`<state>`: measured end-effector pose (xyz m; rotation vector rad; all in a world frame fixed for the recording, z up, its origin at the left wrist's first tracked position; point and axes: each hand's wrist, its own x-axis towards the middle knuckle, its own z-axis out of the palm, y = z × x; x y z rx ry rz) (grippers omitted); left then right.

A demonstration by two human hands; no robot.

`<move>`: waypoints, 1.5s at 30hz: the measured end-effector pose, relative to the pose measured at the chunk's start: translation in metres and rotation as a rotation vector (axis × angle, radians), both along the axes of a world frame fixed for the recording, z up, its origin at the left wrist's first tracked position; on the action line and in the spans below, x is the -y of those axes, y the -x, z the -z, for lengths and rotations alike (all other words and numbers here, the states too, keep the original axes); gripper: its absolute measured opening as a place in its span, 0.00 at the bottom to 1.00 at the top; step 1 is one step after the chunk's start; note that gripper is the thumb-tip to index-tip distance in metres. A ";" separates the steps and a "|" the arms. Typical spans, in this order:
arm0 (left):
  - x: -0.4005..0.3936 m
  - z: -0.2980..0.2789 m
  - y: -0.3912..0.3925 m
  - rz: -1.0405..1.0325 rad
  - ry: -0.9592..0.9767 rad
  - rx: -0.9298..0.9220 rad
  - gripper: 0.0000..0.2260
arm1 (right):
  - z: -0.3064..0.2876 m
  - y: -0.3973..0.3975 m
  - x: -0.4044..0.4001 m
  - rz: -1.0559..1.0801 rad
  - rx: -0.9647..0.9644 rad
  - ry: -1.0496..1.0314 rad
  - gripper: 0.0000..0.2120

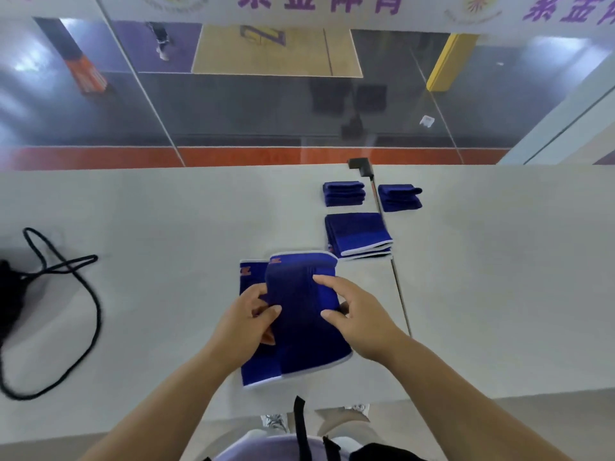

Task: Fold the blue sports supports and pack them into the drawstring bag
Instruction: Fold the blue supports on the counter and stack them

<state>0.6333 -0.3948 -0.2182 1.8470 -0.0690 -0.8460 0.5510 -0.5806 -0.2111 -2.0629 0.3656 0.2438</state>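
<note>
Two hands grip a blue support (301, 314) near the table's (166, 207) front edge: the left hand (246, 319) pinches its left side, the right hand (357, 316) its right. Folded supports (359, 234) lie toward the far edge; the black drawstring bag (10, 294) sits at the left edge.

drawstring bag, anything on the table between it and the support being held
Nothing visible. Both hands, left hand and right hand, grip the support; only bare table and the bag's own cord lie toward the drawstring bag.
</note>
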 end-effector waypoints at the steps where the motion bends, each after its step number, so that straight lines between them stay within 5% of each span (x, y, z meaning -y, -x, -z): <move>1: -0.008 0.003 -0.004 -0.003 -0.008 0.003 0.11 | 0.004 -0.005 -0.007 -0.015 -0.013 -0.003 0.25; 12: -0.047 0.019 -0.033 -0.020 0.013 0.036 0.25 | 0.036 -0.025 -0.050 -0.076 0.101 0.080 0.29; 17: -0.047 0.035 -0.028 0.099 -0.172 -0.099 0.27 | 0.059 -0.023 -0.049 -0.106 -0.202 0.087 0.35; 30: -0.046 0.036 -0.020 0.142 -0.294 0.039 0.22 | 0.053 -0.025 -0.051 0.040 -0.152 0.203 0.13; 38: -0.045 0.037 -0.023 0.187 -0.394 0.074 0.15 | 0.057 -0.026 -0.054 0.083 -0.214 0.200 0.14; 45: -0.032 0.036 -0.023 0.026 -0.516 0.110 0.13 | 0.052 -0.033 -0.054 0.170 -0.360 0.177 0.19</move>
